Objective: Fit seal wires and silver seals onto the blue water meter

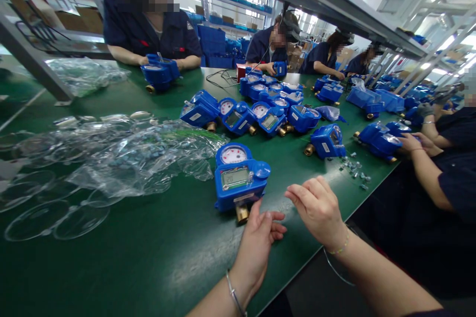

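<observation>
Green table [156, 257] — one blue meter [240, 178] before two empty hands, left hand [256, 242] loosely curled, right hand [318, 208] half-closed.

Blue meter [240, 177] just ahead of own hands: one. Own hands: two, left hand [256, 242], right hand [318, 208]. Row of blue meters [238, 116] beyond that nearest meter: four in front line, more packed behind, exact count unclear. Single meter [327, 141] right of nearest meter: one. Clear round lenses [55, 218] left of nearest meter: about eight, some hidden under plastic bags [141, 158]. Small grey parts [355, 168] right of nearest meter: scattered handful, too small to count. Other people around tabletop [148, 257]: five.
</observation>
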`<state>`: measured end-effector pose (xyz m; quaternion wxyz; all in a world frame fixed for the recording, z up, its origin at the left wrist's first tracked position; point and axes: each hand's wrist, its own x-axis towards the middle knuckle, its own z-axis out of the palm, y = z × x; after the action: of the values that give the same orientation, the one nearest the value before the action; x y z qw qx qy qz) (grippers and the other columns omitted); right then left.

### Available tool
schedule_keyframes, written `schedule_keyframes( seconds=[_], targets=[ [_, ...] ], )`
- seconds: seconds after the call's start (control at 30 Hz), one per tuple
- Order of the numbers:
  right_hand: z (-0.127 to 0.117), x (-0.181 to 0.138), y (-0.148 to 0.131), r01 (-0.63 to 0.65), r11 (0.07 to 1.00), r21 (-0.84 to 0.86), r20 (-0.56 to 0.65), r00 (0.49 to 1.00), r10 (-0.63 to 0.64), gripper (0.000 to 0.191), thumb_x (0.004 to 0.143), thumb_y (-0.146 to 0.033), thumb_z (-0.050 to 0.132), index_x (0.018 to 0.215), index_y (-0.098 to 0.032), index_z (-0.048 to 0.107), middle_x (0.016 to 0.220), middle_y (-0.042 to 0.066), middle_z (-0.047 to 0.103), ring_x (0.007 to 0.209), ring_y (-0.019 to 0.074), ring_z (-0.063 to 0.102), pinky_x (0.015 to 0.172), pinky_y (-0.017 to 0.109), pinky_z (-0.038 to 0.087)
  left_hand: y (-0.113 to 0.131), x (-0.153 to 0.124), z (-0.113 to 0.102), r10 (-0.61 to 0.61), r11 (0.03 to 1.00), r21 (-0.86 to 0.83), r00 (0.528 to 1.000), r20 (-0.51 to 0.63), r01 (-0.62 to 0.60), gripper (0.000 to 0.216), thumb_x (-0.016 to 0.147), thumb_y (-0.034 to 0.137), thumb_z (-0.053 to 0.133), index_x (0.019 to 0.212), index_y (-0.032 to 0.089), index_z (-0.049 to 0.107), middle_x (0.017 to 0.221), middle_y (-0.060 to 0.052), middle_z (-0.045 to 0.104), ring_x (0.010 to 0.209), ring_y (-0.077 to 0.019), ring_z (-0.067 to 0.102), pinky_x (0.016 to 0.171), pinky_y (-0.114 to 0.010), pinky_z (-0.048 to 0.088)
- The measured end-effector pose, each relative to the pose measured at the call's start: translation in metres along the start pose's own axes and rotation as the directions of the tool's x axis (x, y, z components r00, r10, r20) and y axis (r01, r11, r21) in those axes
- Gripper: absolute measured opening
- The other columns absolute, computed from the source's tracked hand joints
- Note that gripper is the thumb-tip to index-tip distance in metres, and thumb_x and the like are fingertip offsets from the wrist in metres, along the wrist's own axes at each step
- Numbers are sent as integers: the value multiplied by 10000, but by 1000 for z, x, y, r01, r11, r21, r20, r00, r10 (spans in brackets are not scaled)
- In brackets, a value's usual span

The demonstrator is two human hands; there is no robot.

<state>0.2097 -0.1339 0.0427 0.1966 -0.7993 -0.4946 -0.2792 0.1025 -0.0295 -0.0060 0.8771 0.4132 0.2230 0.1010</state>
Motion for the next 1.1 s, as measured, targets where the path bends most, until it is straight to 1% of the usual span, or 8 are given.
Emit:
schedule_keyframes(
  seconds=[0.3, 0.43, 0.57, 0.7, 0.8, 0.9, 1.0, 1.1],
  targets=[
    [4, 11, -9, 66, 998, 4, 130, 989, -66, 198, 891, -273, 463, 812, -195, 627, 672, 41, 496, 673, 180, 415, 650, 314, 354, -4, 5, 5, 41, 998, 53, 999, -18, -40, 441, 821, 346, 527, 1194, 261, 307, 893, -24, 599, 633, -104, 589, 589, -230, 440],
    [16, 14, -14, 43, 998, 44, 226, 973, -52, 206, 889, -223, 426, 880, -178, 627, 727, 60, 510, 717, 196, 429, 673, 324, 378, -7, 14, 9, 51, 996, 82, 995, -85, -44, 351, 813, 390, 507, 1092, 208, 395, 718, 13, 574, 546, -95, 563, 522, -205, 434],
    [22, 11, -15, -44, 984, 174, 313, 950, -13, 263, 869, -148, 406, 1074, -162, 570, 826, 76, 544, 789, 206, 456, 735, 335, 414, -5, 11, 8, 15, 962, 272, 985, -171, 32, 258, 833, 426, 411, 871, 176, 457, 543, 51, 503, 388, -80, 484, 362, -156, 303],
    [20, 0, -8, -225, 899, 376, 379, 923, 72, 414, 844, -109, 405, 1253, -176, 415, 894, 56, 560, 827, 185, 491, 771, 332, 431, 3, -7, 2, -92, 866, 472, 981, -170, 163, 247, 843, 388, 349, 742, 191, 459, 411, 72, 440, 261, -66, 302, 309, -170, 150],
    [22, -17, -2, -397, 776, 490, 453, 877, 162, 458, 809, -113, 456, 1252, -216, 401, 787, -3, 559, 738, 154, 516, 748, 321, 442, 17, -23, -7, -150, 673, 716, 983, -110, 183, 257, 826, 325, 354, 632, 200, 467, 367, 59, 407, 287, -92, 304, 344, -196, 183],
    [30, -36, -3, -500, 646, 577, 444, 856, 267, 409, 784, -116, 476, 1181, -216, 454, 795, -7, 562, 756, 148, 534, 766, 324, 443, 36, -36, -19, -19, 347, 937, 999, 48, -38, 265, 786, 285, 438, 547, 194, 509, 483, -11, 535, 457, -154, 492, 463, -237, 269],
    [38, -49, -11, -544, 549, 635, 357, 836, 416, 295, 786, -134, 476, 1072, -201, 512, 897, 34, 546, 790, 156, 543, 755, 327, 452, 53, -44, -27, 46, 34, 994, 994, 99, -101, 257, 800, 294, 429, 606, 209, 575, 593, -53, 604, 554, -216, 552, 533, -289, 294],
    [42, -51, -20, -554, 408, 726, 279, 779, 561, 229, 779, -183, 529, 1008, -197, 520, 1053, 73, 472, 792, 147, 560, 720, 317, 481, 64, -48, -26, 68, -98, 983, 985, 160, -153, 272, 813, 273, 391, 632, 209, 583, 708, -73, 596, 625, -231, 560, 581, -330, 358]
  ],
)
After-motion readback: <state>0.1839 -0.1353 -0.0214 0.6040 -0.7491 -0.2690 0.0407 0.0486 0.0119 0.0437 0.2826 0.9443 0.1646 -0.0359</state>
